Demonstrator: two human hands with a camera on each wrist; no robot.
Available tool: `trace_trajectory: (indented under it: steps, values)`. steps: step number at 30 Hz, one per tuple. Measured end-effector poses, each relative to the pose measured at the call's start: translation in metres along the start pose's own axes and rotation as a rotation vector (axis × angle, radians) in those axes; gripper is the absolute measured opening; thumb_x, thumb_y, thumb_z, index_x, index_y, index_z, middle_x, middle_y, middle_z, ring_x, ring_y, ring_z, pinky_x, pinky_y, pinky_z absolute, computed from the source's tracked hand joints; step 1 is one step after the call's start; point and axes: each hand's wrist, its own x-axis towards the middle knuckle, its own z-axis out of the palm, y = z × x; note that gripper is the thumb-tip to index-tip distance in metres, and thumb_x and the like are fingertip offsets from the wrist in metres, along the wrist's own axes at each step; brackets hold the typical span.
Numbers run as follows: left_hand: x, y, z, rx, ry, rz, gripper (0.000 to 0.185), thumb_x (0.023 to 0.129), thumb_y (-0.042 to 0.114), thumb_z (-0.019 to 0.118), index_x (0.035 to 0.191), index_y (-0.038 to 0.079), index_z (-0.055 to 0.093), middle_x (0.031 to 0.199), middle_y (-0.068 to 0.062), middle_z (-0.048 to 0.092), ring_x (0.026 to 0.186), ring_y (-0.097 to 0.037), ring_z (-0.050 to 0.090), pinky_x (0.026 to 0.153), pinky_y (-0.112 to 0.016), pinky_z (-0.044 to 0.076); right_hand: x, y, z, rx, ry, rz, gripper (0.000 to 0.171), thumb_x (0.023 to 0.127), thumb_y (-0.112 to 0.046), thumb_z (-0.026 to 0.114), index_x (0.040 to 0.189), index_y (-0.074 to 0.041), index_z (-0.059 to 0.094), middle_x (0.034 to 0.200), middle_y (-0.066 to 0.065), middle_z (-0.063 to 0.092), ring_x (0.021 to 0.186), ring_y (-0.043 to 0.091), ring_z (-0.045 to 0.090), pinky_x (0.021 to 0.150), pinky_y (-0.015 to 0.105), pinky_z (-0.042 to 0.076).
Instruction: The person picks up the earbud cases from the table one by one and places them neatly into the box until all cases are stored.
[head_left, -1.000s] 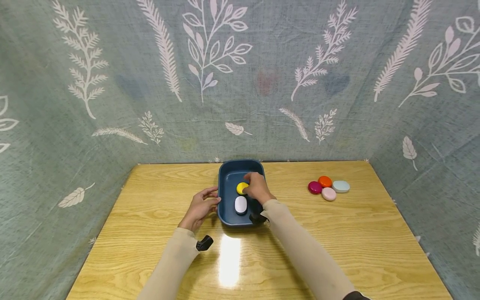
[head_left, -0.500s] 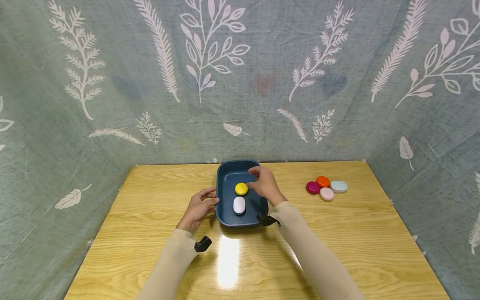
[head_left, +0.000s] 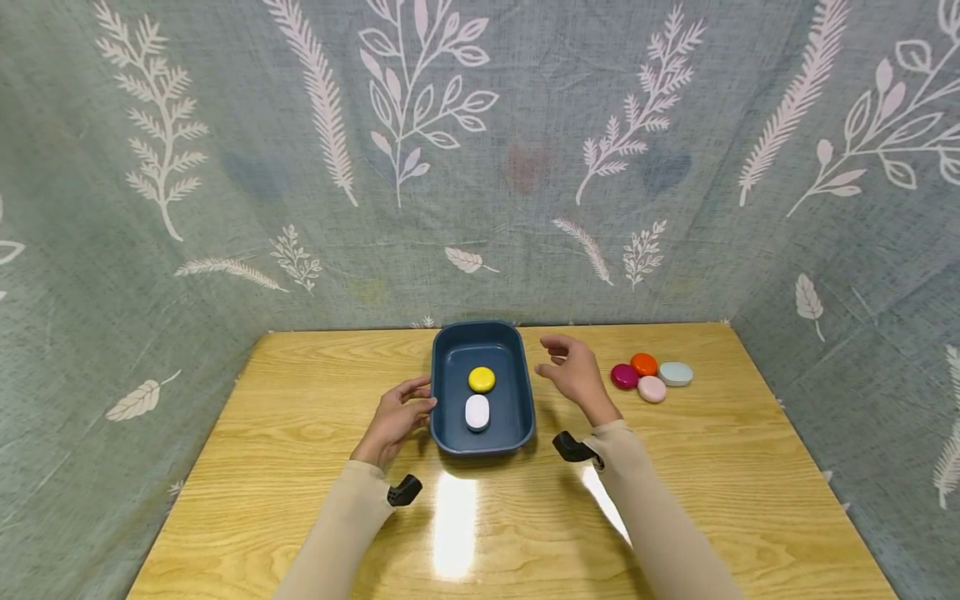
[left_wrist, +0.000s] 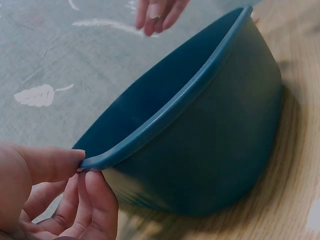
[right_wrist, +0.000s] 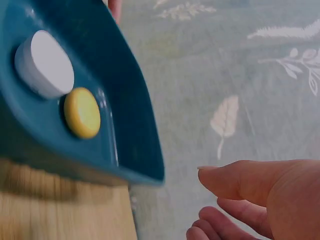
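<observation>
A dark blue plastic bin (head_left: 517, 392) stands near the table's back edge. Inside lie a glossy yellow disc (head_left: 482, 380) and, just in front of it, a thicker white oval piece (head_left: 477, 412); they nearly touch. My left hand (head_left: 393, 422) pinches the bin's left rim between thumb and fingers, which the left wrist view shows close up at the rim (left_wrist: 165, 117). To the right of the bin my right hand (head_left: 576, 371) hovers with relaxed, slightly bent fingers, holding nothing. In the right wrist view its thumb (right_wrist: 245, 180) is apart from the bin wall.
Right of my right hand, a cluster of smooth pieces lies on the wooden table (head_left: 300, 400): a magenta disc (head_left: 624, 376), an orange disc (head_left: 643, 364), a pink disc (head_left: 652, 389) and a pale blue oval (head_left: 676, 373). A leaf-patterned grey-green cloth (head_left: 525, 242) hangs behind.
My right hand has let go of the yellow disc, lifted out of the bin and moved right, past its rim. My left hand stays on the left rim.
</observation>
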Motion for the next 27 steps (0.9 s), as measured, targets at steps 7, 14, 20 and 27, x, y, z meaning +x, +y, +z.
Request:
trace_trajectory:
  steps: [7, 14, 20, 27]
  values:
    - [0.0, -0.001, -0.001, -0.021, -0.009, -0.005, 0.052, 0.102, -0.003, 0.064, 0.152, -0.002, 0.052, 0.125, -0.016, 0.054, 0.081, -0.011, 0.06, 0.068, -0.023, 0.054, -0.009, 0.021, -0.023, -0.002, 0.034, 0.025, 0.048, 0.093, 0.006, 0.075, 0.138, 0.011, 0.061, 0.142, 0.031, 0.059, 0.132, 0.046, 0.056, 0.112, 0.051, 0.049]
    - [0.0, 0.0, -0.002, -0.022, -0.018, -0.007, 0.052, 0.103, -0.002, 0.064, 0.153, -0.001, 0.051, 0.122, -0.013, 0.054, 0.082, -0.011, 0.06, 0.069, -0.023, 0.055, -0.019, 0.04, -0.039, -0.005, 0.043, 0.059, 0.048, 0.096, 0.004, 0.072, 0.142, 0.009, 0.058, 0.145, 0.032, 0.055, 0.136, 0.046, 0.053, 0.114, 0.051, 0.047]
    - [0.0, 0.0, -0.002, -0.014, -0.024, 0.008, 0.052, 0.103, -0.002, 0.063, 0.153, -0.002, 0.05, 0.124, -0.015, 0.053, 0.084, -0.011, 0.06, 0.069, -0.023, 0.055, -0.026, 0.053, -0.053, -0.022, 0.054, 0.072, 0.049, 0.097, 0.002, 0.071, 0.144, 0.009, 0.057, 0.146, 0.031, 0.055, 0.136, 0.046, 0.053, 0.113, 0.051, 0.048]
    - [0.001, -0.001, -0.001, -0.019, -0.017, 0.009, 0.052, 0.103, -0.002, 0.064, 0.153, -0.001, 0.051, 0.122, -0.014, 0.053, 0.082, -0.01, 0.06, 0.069, -0.023, 0.054, -0.034, 0.064, -0.065, -0.041, 0.067, 0.117, 0.051, 0.099, -0.002, 0.07, 0.146, 0.008, 0.055, 0.144, 0.033, 0.054, 0.135, 0.046, 0.054, 0.11, 0.053, 0.049]
